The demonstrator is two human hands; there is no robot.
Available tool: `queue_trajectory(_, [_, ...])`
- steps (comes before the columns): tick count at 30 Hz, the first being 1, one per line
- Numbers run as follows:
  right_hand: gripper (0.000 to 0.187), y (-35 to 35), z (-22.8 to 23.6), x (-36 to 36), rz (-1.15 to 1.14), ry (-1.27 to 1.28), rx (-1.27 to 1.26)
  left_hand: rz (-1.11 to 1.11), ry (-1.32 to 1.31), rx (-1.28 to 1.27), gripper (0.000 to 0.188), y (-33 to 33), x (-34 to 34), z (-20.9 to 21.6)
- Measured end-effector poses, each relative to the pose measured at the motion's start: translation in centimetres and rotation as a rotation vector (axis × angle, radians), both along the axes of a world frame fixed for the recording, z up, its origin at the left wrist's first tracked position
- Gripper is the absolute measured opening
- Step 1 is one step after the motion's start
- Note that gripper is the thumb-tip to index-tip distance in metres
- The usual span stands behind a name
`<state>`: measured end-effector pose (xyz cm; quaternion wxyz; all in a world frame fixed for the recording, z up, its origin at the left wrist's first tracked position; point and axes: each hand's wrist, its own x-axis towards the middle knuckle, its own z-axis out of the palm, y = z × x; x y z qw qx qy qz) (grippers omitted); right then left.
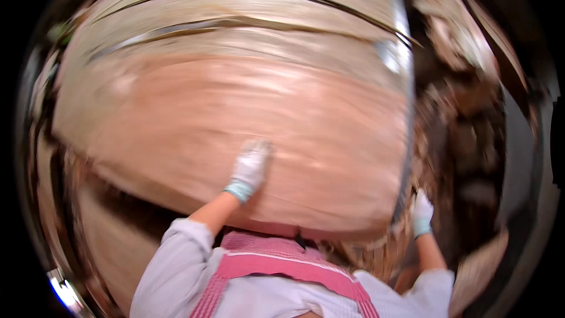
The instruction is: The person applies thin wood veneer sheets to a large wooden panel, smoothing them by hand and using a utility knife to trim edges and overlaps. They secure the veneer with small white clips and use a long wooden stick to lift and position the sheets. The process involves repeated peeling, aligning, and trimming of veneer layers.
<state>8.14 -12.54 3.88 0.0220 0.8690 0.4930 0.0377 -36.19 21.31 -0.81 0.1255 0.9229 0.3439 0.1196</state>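
A wide, reddish-brown sheet with a wood-like look, perhaps veneer point(194, 112), covers the near part of a big pale table or stack point(265, 9) in front of me. On its surface lies my left hand point(252, 162), in a white glove with a pale green cuff, fingers stretched forward and blurred at the tips. My right hand point(422, 209), gloved the same way, is lowered just past the right edge of the sheet. Motion smears its fingers, and whether they hold anything does not show.
Two dark, curved lines or gaps cross the pale surface at the far side. Brown scraps point(432, 118) lie heaped to the right, below the edge. A pale flat board point(112, 241) is at the lower left. My pink apron point(288, 265) is close against the near edge.
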Motion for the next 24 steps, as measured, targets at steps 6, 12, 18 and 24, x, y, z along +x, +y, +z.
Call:
queue_trajectory(6, [0.027,23.2,1.8,-21.4,0.562,0.302,-0.115,-0.054,-0.087,-0.174,0.039,2.0,0.1,1.3])
queue_trajectory(12, [0.026,24.6,2.0,-23.9,0.507,0.423,-0.282,0.673,-0.318,0.069,0.042,27.7,-18.6,2.1])
queue_trajectory(18, [0.024,33.8,4.4,-25.8,0.254,0.296,-0.514,0.906,0.142,0.130,0.049,49.5,-38.4,0.7])
queue_trajectory(24, [0.026,63.9,4.2,-43.8,0.361,0.296,-0.109,0.779,-0.111,-0.180,0.045,55.5,-47.6,1.4])
